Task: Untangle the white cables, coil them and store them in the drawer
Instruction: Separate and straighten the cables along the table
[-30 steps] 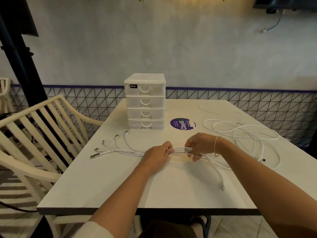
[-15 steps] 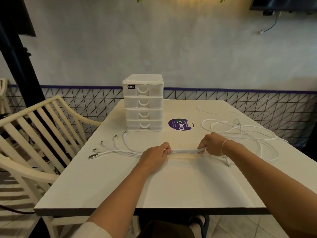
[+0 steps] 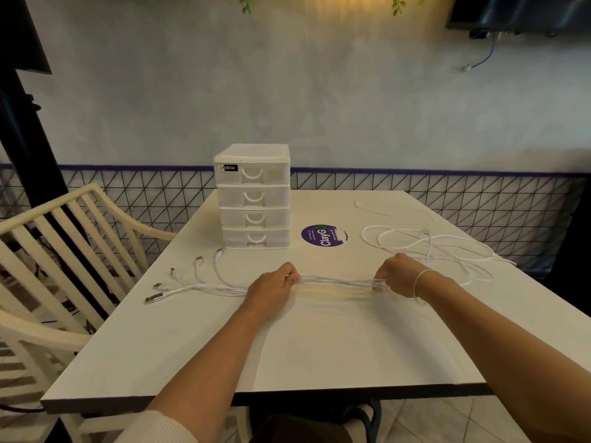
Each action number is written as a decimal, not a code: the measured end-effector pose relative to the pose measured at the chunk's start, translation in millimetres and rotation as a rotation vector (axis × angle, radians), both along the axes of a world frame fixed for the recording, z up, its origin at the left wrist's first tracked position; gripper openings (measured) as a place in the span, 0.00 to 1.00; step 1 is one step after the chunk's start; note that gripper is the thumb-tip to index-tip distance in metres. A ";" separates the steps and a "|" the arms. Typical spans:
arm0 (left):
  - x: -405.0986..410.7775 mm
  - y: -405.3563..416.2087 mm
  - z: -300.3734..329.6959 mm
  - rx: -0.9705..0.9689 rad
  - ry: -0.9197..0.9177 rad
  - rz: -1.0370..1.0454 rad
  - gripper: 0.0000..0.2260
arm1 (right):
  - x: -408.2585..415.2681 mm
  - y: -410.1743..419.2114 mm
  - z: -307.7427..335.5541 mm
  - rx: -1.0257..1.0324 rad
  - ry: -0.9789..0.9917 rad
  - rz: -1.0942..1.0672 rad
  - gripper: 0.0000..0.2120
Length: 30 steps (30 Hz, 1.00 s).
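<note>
Several white cables (image 3: 335,280) run as one bundle across the white table (image 3: 319,346). My left hand (image 3: 271,287) pinches the bundle near its plug ends, and my right hand (image 3: 398,278) grips it further right, with the stretch between them held just above the table. The plug ends (image 3: 179,282) fan out on the table to the left. Loose tangled loops of the cables (image 3: 428,247) lie behind and right of my right hand. A white four-drawer unit (image 3: 254,196) stands at the back with all its drawers closed.
A round purple sticker (image 3: 323,235) sits on the table right of the drawer unit. A cream slatted chair (image 3: 64,251) stands at the table's left side. A wall with a black wire grid runs behind the table.
My right hand has slid to the right along the bundle, lengthening the straight stretch between my hands. My left hand has stayed in place on the cables.
</note>
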State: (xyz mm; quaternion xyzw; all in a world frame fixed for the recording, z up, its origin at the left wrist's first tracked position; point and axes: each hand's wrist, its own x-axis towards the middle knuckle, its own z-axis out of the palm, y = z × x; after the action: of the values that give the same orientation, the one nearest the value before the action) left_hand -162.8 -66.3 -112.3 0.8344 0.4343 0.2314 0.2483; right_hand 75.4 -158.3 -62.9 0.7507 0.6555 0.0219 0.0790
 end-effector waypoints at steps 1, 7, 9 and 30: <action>0.5 0.7 0.9 -0.008 -0.005 -0.002 0.08 | 1.1 0.7 -1.5 0.013 0.020 0.002 0.22; -6.3 5.3 7.9 -0.018 0.048 -0.028 0.08 | 4.1 -1.5 -6.7 -0.005 0.081 0.000 0.25; -8.8 7.1 10.5 -0.031 0.065 -0.027 0.08 | 2.1 -2.0 -2.2 -0.013 0.098 -0.023 0.22; -1.4 -3.6 30.5 0.001 0.064 -0.029 0.10 | -104.6 23.8 -1.9 0.177 0.695 -0.013 0.21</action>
State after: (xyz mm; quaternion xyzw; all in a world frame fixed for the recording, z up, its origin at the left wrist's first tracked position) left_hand -164.2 -69.9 -81.8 0.8477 0.4298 0.2011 0.2370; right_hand -29.2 -134.5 -64.7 0.7213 0.6342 -0.1786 -0.2137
